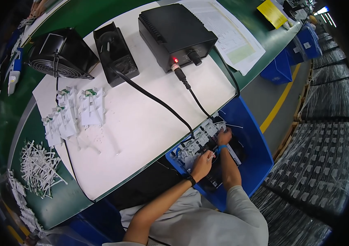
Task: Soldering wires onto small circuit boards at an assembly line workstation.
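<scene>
Both of my hands reach into a blue plastic bin (263,152) at the table's front edge. My left hand (201,166), with a dark band on its wrist, has its fingers closed in a pinch; a small pale tip shows at the fingertips, too small to name. My right hand (224,137), with a blue band on the wrist, is curled against the white plastic parts (187,154) along the bin's table side. What its fingers grip is hidden. Black pieces and a dark box with white print lie under and between the hands.
On the white-covered table (141,131) stand a black soldering station (178,35), a black iron holder (116,53) and a black fan (61,53). White parts with green boards (70,112) and a heap of white-wired pieces (41,168) lie left. Cables cross toward the bin; wrapped pallets (310,164) stand right.
</scene>
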Demonstrator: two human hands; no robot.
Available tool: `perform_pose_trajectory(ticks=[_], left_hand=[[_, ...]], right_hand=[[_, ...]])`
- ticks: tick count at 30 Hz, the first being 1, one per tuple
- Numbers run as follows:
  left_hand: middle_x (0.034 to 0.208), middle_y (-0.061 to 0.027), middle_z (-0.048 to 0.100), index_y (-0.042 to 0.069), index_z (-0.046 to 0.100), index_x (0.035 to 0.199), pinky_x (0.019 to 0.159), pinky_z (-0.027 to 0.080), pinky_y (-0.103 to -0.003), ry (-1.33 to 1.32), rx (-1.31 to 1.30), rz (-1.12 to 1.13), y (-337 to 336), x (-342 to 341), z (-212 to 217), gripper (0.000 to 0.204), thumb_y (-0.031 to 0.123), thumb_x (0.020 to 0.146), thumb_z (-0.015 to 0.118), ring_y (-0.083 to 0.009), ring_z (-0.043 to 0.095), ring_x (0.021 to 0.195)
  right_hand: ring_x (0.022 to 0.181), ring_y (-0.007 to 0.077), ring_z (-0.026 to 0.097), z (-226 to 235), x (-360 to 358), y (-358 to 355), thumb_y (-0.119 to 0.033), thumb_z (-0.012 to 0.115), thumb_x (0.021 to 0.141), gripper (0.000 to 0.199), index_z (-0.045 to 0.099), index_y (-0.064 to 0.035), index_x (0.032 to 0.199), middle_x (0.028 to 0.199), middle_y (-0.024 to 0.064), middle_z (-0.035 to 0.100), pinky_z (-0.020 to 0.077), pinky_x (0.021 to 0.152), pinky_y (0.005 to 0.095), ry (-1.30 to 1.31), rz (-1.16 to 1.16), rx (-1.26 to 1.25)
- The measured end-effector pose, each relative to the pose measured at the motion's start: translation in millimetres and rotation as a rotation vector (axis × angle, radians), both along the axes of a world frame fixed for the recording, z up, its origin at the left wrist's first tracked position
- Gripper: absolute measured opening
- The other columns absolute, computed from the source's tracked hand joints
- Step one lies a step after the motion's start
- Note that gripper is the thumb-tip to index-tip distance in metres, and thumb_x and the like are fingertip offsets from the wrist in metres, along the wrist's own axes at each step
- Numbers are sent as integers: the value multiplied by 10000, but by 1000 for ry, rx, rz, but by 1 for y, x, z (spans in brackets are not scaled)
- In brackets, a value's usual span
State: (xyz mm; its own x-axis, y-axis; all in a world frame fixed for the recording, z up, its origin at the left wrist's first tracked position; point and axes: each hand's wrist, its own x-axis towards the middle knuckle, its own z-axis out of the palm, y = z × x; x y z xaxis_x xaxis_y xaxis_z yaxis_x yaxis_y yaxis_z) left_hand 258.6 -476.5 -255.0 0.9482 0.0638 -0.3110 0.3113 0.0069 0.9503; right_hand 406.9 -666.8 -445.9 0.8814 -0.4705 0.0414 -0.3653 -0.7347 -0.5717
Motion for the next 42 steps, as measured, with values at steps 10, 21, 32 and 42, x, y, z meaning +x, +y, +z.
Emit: perform_pose_trajectory(ticks=[10, 21, 32, 42], left_hand=[[688, -170, 555, 39, 622, 991, 574, 404, -414, -30, -42, 17, 0, 1, 7, 115, 108, 1004, 531, -325, 578, 611], [712, -172, 576, 41, 626, 996, 585, 418, -402, -24, -53, 40, -2, 1, 3, 119, 116, 1009, 535, -311, 593, 627], [668, -157, 529, 53, 625, 997, 565, 398, -400, -6, -57, 33, -1, 1, 5, 118, 124, 1016, 532, -289, 559, 578], [673, -167, 541, 59, 626, 995, 569, 398, -406, 20, -53, 26, 0, 2, 7, 134, 142, 1025, 524, -307, 572, 598]], right_hand=[[1148, 463, 562, 2, 6, -4, -46, 756, 775, 454, 604, 40, 1194, 1182, 270, 610, 450, 1014, 494, 36, 204, -102], [1178, 464, 546, 28, 3, -6, -107, 737, 845, 431, 618, -14, 1249, 1260, 261, 591, 453, 1019, 490, 70, 426, -116], [1227, 462, 529, 33, 20, 2, -88, 754, 845, 450, 627, 2, 1267, 1323, 274, 574, 443, 1049, 479, 52, 431, -131], [1248, 482, 517, 33, 33, 14, -69, 763, 824, 450, 628, 30, 1242, 1350, 303, 555, 439, 1058, 486, 46, 416, -57]])
